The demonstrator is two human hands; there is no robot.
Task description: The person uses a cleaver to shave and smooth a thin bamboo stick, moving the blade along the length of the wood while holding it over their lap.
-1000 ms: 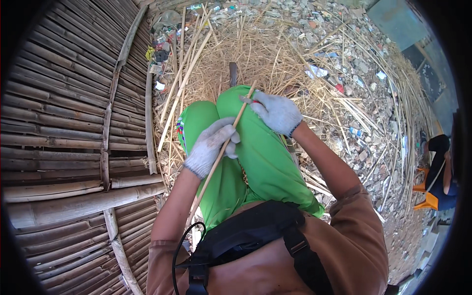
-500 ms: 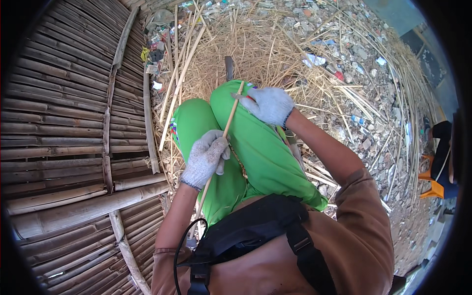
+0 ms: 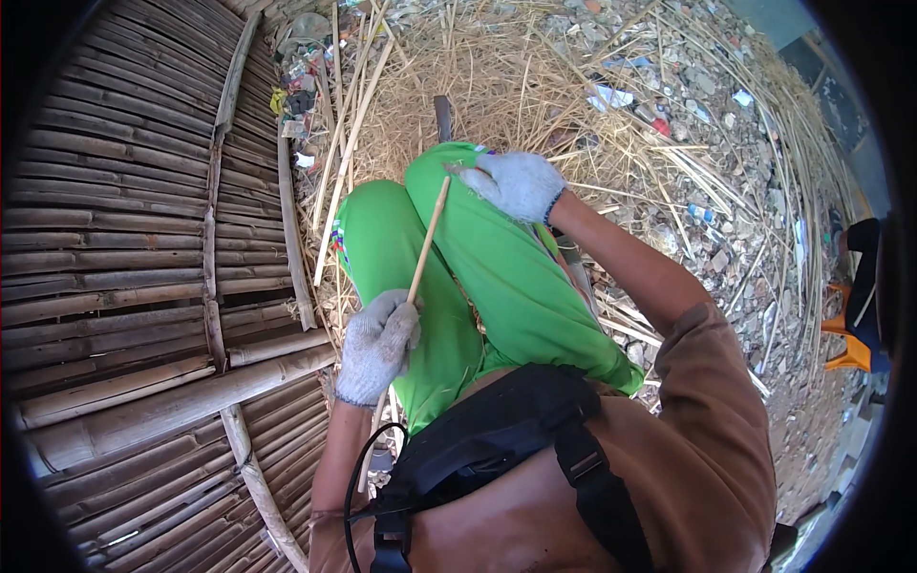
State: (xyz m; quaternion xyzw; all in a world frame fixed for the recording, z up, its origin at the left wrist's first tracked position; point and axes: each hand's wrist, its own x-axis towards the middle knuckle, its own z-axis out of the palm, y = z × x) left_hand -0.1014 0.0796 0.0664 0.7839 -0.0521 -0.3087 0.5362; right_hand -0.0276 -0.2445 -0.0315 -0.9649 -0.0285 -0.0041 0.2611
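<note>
A slender tan bamboo stick (image 3: 428, 239) runs slanting over my lap, its upper end near my right knee and its lower end beside my waist. My left hand (image 3: 375, 346), in a whitish knit glove, is closed round it below the middle. Gloved the same way, my right hand (image 3: 521, 185) rests over the right thigh, closed on a small knife (image 3: 460, 170); only a short piece of the blade shows past the fingers. The blade lies close to the stick's upper tip, and whether they touch is unclear. Under both hands are my green trousers (image 3: 506, 267).
On the left stands a slatted bamboo wall (image 3: 124, 229). Dry straw and shavings (image 3: 478, 76) cover the ground ahead, with long bamboo strips (image 3: 353, 124) and a dark flat piece (image 3: 442, 116) beyond my knees. Rubble and litter (image 3: 707, 105) spread right, toward an orange chair (image 3: 848, 349).
My left hand has drawn the stick down toward my waist, so its tip sits lower. The right hand with the knife has shifted slightly up and left.
</note>
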